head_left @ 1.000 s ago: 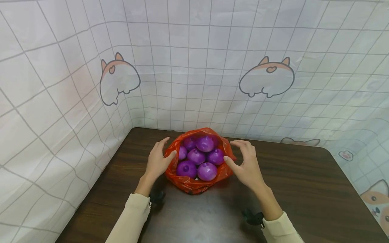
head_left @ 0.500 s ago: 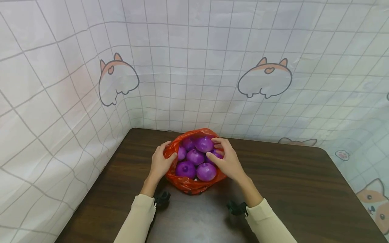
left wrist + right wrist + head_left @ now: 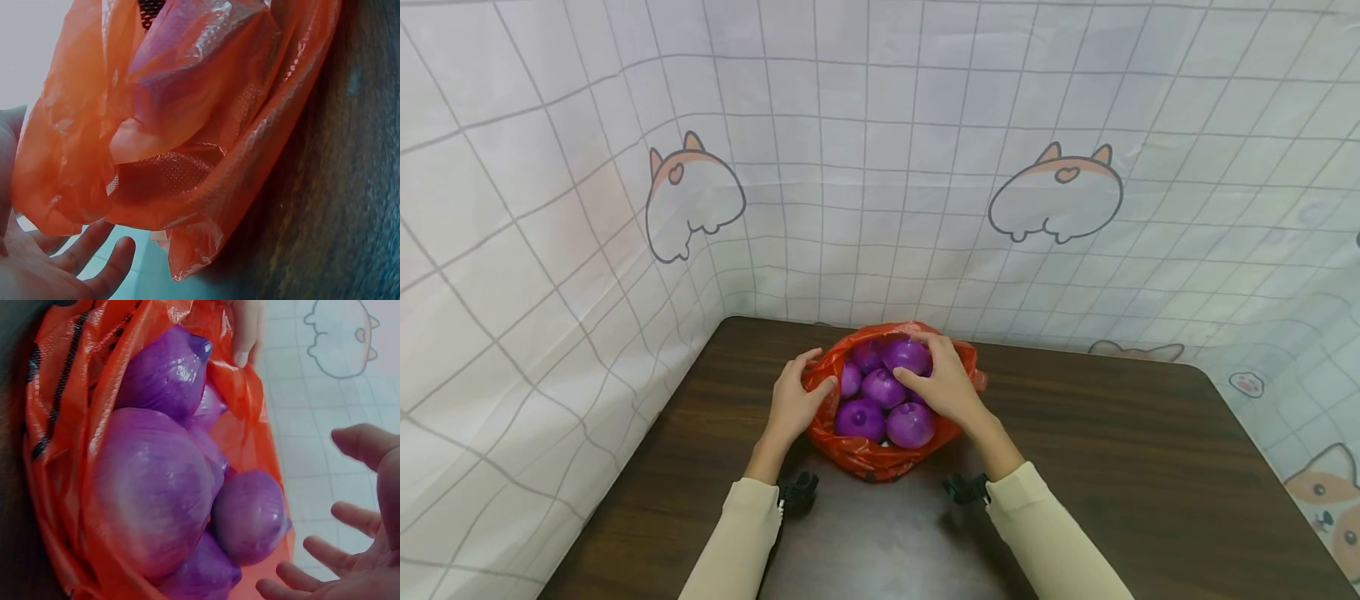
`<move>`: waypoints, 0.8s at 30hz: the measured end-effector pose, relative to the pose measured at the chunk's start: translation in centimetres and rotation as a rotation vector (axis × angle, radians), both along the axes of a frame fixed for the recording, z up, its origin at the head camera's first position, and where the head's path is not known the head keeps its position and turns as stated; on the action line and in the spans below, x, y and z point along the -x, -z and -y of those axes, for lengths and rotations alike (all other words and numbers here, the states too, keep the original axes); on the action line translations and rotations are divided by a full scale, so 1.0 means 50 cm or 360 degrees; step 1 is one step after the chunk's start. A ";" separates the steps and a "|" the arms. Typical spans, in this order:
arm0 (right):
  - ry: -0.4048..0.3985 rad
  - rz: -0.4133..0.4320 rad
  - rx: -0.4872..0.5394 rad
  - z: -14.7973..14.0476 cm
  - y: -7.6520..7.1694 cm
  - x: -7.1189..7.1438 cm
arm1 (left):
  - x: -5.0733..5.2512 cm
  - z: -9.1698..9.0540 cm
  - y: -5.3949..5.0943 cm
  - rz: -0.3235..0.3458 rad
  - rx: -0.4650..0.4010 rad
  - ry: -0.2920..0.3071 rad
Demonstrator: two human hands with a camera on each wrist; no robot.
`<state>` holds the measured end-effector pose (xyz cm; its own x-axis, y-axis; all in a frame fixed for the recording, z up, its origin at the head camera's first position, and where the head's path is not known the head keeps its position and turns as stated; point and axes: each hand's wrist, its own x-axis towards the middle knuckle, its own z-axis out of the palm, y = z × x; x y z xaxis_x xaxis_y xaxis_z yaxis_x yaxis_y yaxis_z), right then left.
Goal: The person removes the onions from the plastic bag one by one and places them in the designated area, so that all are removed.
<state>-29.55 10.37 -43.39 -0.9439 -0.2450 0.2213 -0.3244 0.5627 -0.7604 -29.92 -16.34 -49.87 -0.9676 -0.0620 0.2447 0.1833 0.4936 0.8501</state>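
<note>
Red plastic runs between the thumb and fingers of the left hand (image 3: 792, 402): the thumb lies inside the rim of the bag (image 3: 865, 462), the fingers outside it, so the hand pinches the bag's left edge. How firmly it pinches, I cannot tell. In the left wrist view some of its fingers stand loosely spread, apart from the plastic.

The right hand (image 3: 951, 385) is over the right half of the bag's mouth, thumb and fingers spread and holding nothing. Its thumb and forefinger reach over the onions (image 3: 861, 419) on the far right — whether a fingertip touches one, I cannot tell.

The onions, purple and shiny, fill the bag. Two sit side by side at the near rim, one in the middle, one at the left and two at the far side; on the right, others are partly hidden under the right hand. Black marks show on the bag's wall in the right wrist view.

Each wrist wears a black device (image 3: 966, 489), just beyond a cream sleeve (image 3: 1052, 533). The bag stands left of the middle of a dark wooden table (image 3: 1150, 433), near its far edge. White cloth (image 3: 880, 167) with a grey grid hangs along the far side and the left and right — two corgi rumps are drawn on it at the far side, and a corgi face (image 3: 1326, 508) shows at the right.
</note>
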 end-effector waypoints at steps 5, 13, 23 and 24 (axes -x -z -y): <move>0.0087 -0.0073 -0.0137 0.023 -0.013 0.005 | -0.001 0.003 0.000 0.0003 -0.0003 0.0004; 0.0135 -0.0035 -0.0046 0.034 -0.005 0.016 | -0.001 0.004 0.000 0.0007 -0.0045 -0.0012; 0.0253 0.0031 -0.0023 0.036 0.035 0.046 | 0.000 0.005 0.005 0.0033 -0.0097 -0.0014; 0.0261 0.0037 -0.0028 0.037 0.039 0.049 | -0.001 0.005 0.005 0.0038 -0.0102 -0.0010</move>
<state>-32.01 8.51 -45.36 -0.9764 -0.0908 0.1960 -0.2094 0.6201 -0.7560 -29.88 -16.61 -50.12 -0.9727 -0.0829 0.2169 0.1598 0.4392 0.8841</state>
